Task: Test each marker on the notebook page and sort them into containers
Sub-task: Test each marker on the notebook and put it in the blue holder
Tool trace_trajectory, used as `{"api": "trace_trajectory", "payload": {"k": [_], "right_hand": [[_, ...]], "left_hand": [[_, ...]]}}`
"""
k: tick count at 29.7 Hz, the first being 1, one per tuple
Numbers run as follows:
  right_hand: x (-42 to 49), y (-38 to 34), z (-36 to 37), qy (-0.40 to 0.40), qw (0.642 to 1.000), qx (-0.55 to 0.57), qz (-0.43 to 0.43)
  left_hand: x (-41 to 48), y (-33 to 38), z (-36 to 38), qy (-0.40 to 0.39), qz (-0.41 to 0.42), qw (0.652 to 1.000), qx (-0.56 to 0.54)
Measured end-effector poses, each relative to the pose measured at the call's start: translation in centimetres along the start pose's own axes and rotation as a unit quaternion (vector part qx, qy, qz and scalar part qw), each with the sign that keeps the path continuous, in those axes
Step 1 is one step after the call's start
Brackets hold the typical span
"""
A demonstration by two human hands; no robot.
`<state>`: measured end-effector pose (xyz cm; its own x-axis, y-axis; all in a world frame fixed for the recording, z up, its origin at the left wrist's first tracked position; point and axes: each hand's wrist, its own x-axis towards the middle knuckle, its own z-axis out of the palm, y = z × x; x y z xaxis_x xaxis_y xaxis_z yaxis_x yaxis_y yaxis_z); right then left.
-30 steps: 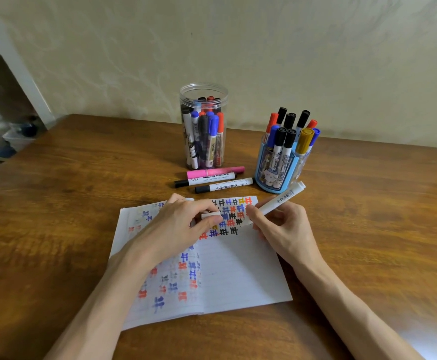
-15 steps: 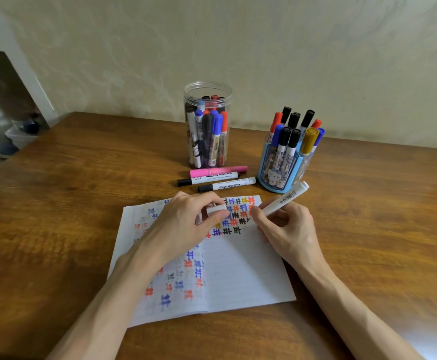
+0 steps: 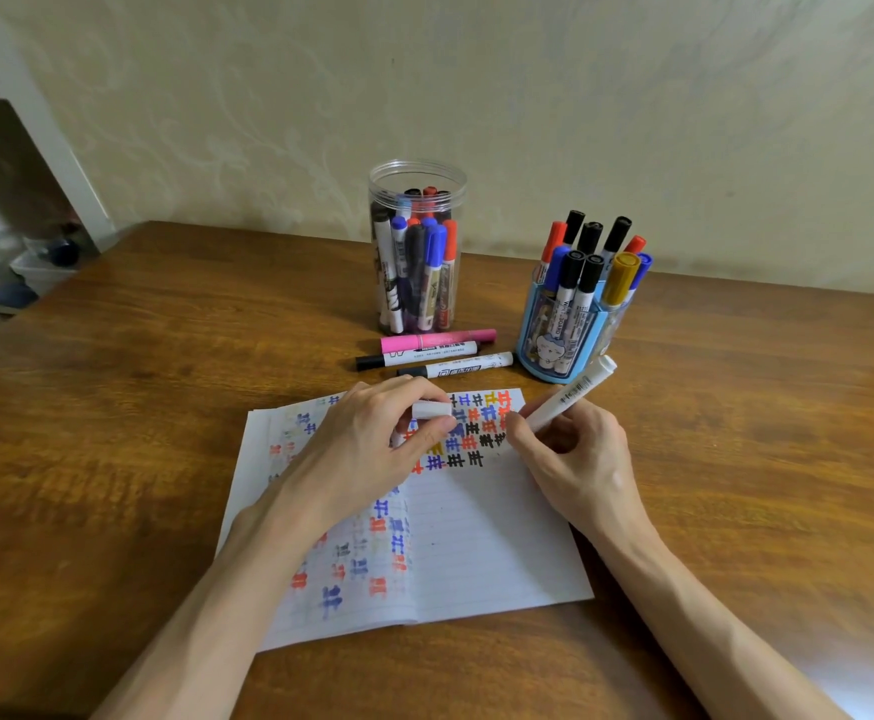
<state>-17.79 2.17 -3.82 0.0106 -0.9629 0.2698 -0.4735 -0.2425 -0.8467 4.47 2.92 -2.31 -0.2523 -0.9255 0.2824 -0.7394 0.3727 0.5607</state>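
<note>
An open lined notebook lies on the wooden table, its top right covered with coloured test marks. My right hand grips a white marker, tip down on the page beside the marks. My left hand rests on the page and pinches the white cap between thumb and fingers. Behind the notebook lie three loose markers: a pink one, and two white ones with black caps. A clear jar and a blue holder both stand full of markers.
The wooden table reaches to a pale wall behind the containers. At the far left a white shelf post stands with small items on the floor beside it.
The view has shifted slightly. My right hand with the marker has stayed at the marks on the page, and my left hand still holds the cap.
</note>
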Motion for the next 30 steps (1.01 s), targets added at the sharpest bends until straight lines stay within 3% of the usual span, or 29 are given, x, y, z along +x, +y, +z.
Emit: {"api": "trace_trajectory", "payload": {"k": [9, 21, 30], "right_hand": [[0.17, -0.14, -0.23, 0.018, 0.999, 0.032, 0.020], [0.17, 0.20, -0.09, -0.036, 0.999, 0.003, 0.016], [0.24, 0.00, -0.23, -0.002, 0.999, 0.017, 0.032]], "left_hand": [[0.06, -0.17, 0.19, -0.004, 0.000, 1.000, 0.005], [0.01, -0.25, 0.24, 0.002, 0.005, 1.000, 0.015], [0.08, -0.40, 0.43, 0.001, 0.009, 1.000, 0.019]]}}
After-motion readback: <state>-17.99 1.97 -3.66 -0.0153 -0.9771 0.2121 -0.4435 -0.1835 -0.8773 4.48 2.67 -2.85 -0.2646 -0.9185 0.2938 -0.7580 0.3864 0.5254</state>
